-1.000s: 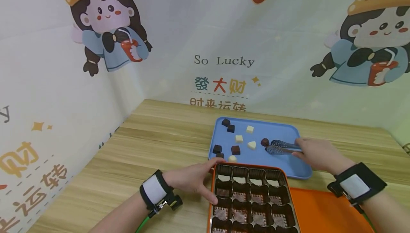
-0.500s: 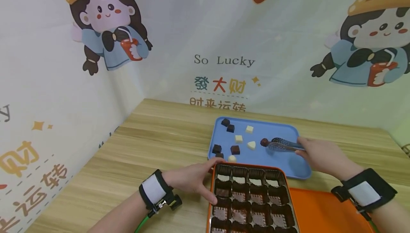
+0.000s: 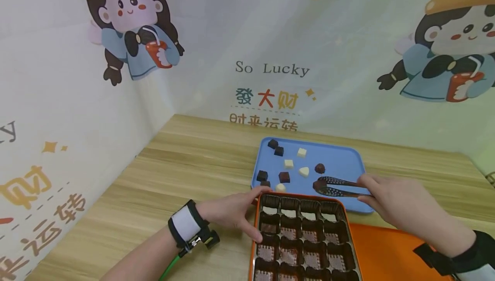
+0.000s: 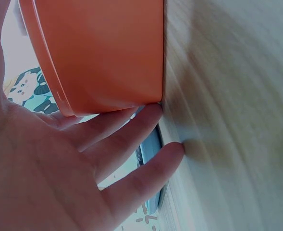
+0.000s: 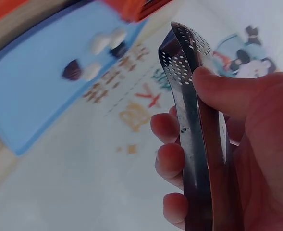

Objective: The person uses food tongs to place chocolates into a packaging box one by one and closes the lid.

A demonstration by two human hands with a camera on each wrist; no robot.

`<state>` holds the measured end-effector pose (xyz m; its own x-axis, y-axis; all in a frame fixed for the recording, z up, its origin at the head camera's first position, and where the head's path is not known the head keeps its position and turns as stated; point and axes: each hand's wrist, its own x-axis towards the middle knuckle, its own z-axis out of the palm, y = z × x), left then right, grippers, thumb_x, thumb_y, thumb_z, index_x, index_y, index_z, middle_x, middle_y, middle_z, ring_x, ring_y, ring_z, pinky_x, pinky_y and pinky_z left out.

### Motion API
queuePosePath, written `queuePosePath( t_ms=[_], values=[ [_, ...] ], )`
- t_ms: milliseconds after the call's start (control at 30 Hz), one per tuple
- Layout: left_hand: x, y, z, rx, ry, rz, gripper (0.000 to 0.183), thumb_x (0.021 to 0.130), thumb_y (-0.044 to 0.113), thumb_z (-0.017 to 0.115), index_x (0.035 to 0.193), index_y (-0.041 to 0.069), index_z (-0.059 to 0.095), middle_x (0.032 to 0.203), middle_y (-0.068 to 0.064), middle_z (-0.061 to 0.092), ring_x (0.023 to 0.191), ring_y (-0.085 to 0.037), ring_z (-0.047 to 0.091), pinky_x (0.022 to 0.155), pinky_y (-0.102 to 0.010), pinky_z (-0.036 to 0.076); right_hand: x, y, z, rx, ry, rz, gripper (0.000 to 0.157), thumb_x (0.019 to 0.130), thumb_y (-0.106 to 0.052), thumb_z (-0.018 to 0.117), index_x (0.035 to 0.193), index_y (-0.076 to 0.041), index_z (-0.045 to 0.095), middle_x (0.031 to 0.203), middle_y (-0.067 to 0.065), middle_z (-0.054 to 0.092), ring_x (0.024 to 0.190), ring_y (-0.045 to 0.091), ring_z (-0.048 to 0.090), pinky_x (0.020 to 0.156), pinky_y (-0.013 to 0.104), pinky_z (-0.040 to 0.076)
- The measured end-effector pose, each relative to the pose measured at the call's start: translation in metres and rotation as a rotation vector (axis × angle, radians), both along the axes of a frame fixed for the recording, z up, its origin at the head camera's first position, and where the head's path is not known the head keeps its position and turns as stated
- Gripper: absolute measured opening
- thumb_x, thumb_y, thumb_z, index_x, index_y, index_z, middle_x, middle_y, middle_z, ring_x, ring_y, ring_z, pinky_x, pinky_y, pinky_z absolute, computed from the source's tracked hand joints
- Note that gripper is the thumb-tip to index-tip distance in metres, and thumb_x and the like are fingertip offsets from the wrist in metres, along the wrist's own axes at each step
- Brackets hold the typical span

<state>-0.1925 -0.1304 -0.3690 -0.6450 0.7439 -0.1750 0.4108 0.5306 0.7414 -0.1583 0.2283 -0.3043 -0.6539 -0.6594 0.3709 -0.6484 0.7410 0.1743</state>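
Note:
In the head view, my right hand point(image 3: 394, 195) grips metal tongs point(image 3: 342, 186) with perforated ends; a dark brown chocolate point(image 3: 319, 186) appears between the tips, above the blue tray's near side. The right wrist view shows thumb and fingers wrapped along the tongs' arms. My left hand point(image 3: 232, 214) rests at the far-left corner of an orange chocolate box point(image 3: 253, 259), thumb at the left rim, fingers extended against the far side. The box's divided brown insert point(image 3: 311, 251) has pale pieces in its back row and a dark piece at the left of the second row.
On the blue tray point(image 3: 344, 156) lie several dark and white chocolates, including a round brown one point(image 3: 319, 168) and a white triangular one point(image 3: 304, 171). A flat orange panel point(image 3: 386, 251) lies right of the box. The wooden table point(image 3: 201, 160) meets a printed cloth backdrop point(image 3: 209, 57).
The tongs reached the round brown chocolate, then came nearer the box; a brown chocolate now shows between their tips while the round one is on the tray. My left hand stayed put.

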Motion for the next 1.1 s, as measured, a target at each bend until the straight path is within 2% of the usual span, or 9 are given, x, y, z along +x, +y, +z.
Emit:
queuePosePath(
  t_ms=[100, 167, 267, 367, 533, 733, 967, 1100],
  values=[
    [-0.001, 0.000, 0.002, -0.012, 0.014, 0.005, 0.102, 0.066, 0.044, 0.075, 0.144, 0.022, 0.012, 0.145, -0.015, 0.024, 0.122, -0.025, 0.038, 0.095, -0.031, 0.033, 0.013, -0.011, 0.003, -0.017, 0.011, 0.063, 0.024, 0.089, -0.045, 0.050, 0.093, -0.021, 0.050, 0.070, -0.017, 0.042, 0.048, -0.005, 0.029, 0.037, 0.018, 0.024],
    [-0.001, -0.001, 0.001, -0.011, 0.017, 0.005, 0.102, 0.066, 0.044, 0.075, 0.144, 0.021, 0.012, 0.145, -0.015, 0.023, 0.122, -0.026, 0.037, 0.096, -0.032, 0.033, 0.020, -0.019, 0.004, -0.022, -0.007, 0.101, 0.021, 0.086, -0.040, 0.056, 0.092, -0.021, 0.050, 0.072, -0.018, 0.041, 0.049, -0.005, 0.028, 0.038, 0.017, 0.024],
    [-0.001, -0.001, 0.000, -0.009, 0.012, 0.001, 0.104, 0.066, 0.045, 0.075, 0.144, 0.020, 0.011, 0.146, -0.014, 0.021, 0.124, -0.026, 0.035, 0.097, -0.032, 0.032, 0.026, -0.028, 0.003, 0.003, -0.044, 0.156, 0.022, 0.084, -0.036, 0.060, 0.091, -0.020, 0.047, 0.071, -0.018, 0.032, 0.051, -0.004, 0.026, 0.039, 0.016, 0.023],
    [0.000, -0.002, -0.001, 0.004, -0.009, -0.003, 0.103, 0.068, 0.043, 0.075, 0.144, 0.019, 0.011, 0.147, -0.012, 0.020, 0.125, -0.026, 0.033, 0.097, -0.031, 0.031, 0.030, -0.038, 0.003, 0.041, -0.090, 0.184, 0.022, 0.083, -0.033, 0.062, 0.089, -0.019, 0.046, 0.070, -0.017, 0.031, 0.052, -0.003, 0.028, 0.041, 0.017, 0.024],
    [0.001, -0.003, -0.002, 0.013, -0.022, -0.006, 0.102, 0.068, 0.042, 0.075, 0.144, 0.020, 0.010, 0.146, -0.013, 0.022, 0.124, -0.026, 0.035, 0.095, -0.030, 0.033, 0.030, -0.056, 0.007, 0.174, -0.164, 0.143, 0.021, 0.084, -0.032, 0.062, 0.089, -0.018, 0.047, 0.068, -0.015, 0.034, 0.051, 0.001, 0.028, 0.040, 0.019, 0.023],
    [0.000, -0.002, -0.001, 0.015, -0.019, -0.003, 0.101, 0.068, 0.043, 0.074, 0.144, 0.021, 0.011, 0.145, -0.011, 0.024, 0.123, -0.024, 0.036, 0.095, -0.031, 0.033, 0.026, -0.080, 0.012, 0.361, -0.156, 0.133, 0.022, 0.084, -0.034, 0.061, 0.088, -0.016, 0.049, 0.069, -0.009, 0.040, 0.051, 0.005, 0.032, 0.039, 0.020, 0.024],
    [-0.002, 0.000, 0.000, 0.021, -0.008, -0.008, 0.100, 0.068, 0.042, 0.075, 0.144, 0.020, 0.012, 0.142, -0.009, 0.028, 0.121, -0.022, 0.038, 0.095, -0.031, 0.034, 0.028, -0.105, 0.014, 0.494, -0.163, 0.056, 0.014, 0.081, -0.021, 0.066, 0.091, -0.016, 0.057, 0.066, -0.005, 0.042, 0.048, 0.009, 0.034, 0.038, 0.023, 0.028],
    [-0.002, 0.001, 0.002, 0.024, -0.009, -0.008, 0.100, 0.068, 0.041, 0.075, 0.143, 0.020, 0.013, 0.141, -0.008, 0.030, 0.120, -0.021, 0.039, 0.094, -0.031, 0.034, 0.028, -0.115, 0.016, 0.570, -0.134, 0.044, 0.012, 0.082, -0.024, 0.065, 0.089, -0.016, 0.059, 0.064, -0.003, 0.044, 0.048, 0.010, 0.036, 0.040, 0.023, 0.032]
  ],
)
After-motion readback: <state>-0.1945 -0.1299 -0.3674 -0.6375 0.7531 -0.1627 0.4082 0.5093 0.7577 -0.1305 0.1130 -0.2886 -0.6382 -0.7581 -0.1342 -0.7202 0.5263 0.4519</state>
